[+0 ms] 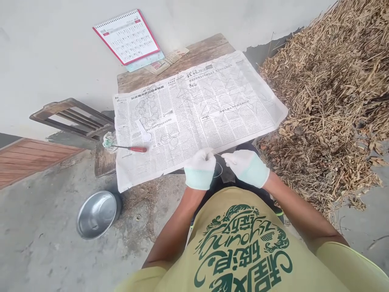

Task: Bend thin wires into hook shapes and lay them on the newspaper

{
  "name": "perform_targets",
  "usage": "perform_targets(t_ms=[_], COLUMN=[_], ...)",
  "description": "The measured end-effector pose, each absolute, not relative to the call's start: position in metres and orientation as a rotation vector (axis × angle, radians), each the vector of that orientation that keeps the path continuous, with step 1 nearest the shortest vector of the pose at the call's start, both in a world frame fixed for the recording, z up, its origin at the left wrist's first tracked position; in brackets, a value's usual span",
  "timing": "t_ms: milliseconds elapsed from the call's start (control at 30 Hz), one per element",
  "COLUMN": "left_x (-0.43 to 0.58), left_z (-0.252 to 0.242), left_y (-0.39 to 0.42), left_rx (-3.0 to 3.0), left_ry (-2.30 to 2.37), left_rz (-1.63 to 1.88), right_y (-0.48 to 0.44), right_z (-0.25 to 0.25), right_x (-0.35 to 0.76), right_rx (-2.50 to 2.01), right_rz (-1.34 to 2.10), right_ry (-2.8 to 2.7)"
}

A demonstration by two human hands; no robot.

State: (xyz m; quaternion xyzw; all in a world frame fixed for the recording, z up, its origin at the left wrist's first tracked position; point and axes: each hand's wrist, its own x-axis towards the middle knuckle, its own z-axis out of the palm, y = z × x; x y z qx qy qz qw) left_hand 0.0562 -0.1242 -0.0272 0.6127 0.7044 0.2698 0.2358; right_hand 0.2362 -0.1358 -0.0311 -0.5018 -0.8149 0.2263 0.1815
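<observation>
My left hand (199, 168), in a white glove with a mint cuff, is closed on a thin wire (221, 167) at the table's front edge. The wire curves in a loop below my fingers, and a short straight stretch runs across toward my right hand (249, 167). That hand, gloved alike, pinches the wire between thumb and fingers. Both hands are close together, in front of my body. Just beyond them lies a newspaper (188, 150) spread over the wooden table (209, 46). Rounded wire loops (170, 139) lie on its left half, and angular bent wire shapes (243, 105) on its right.
A red-handled screwdriver (138, 149) and a white spoon-shaped item (144, 132) rest on the newspaper's left side. A desk calendar (129, 38) stands behind. Left are a wooden chair (73, 115) and, on the floor, a metal basin (99, 215). Dry stalks (328, 105) are heaped at right.
</observation>
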Motion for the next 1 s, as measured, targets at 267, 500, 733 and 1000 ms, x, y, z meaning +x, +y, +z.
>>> perform_targets(t_ms=[267, 500, 733, 1000], left_x=[0.055, 0.064, 0.068, 0.061], left_z=[-0.027, -0.025, -0.03, -0.044], left_y=[-0.123, -0.126, -0.132, -0.132], left_rx=[1.444, 1.373, 1.094, 0.825], left_ry=[2.062, 1.958, 1.586, 1.267], left_rz=[0.754, 0.775, 0.984, 0.95], right_y=[-0.146, -0.159, -0.152, -0.143], right_z=[-0.033, -0.042, -0.042, -0.048], right_x=[0.266, 0.233, 0.241, 0.253], right_rx=[-1.556, -1.514, -1.403, -1.248], right_rz=[1.03, 1.398, 1.434, 1.444], right_ry=[-1.779, -1.508, -1.192, -0.927])
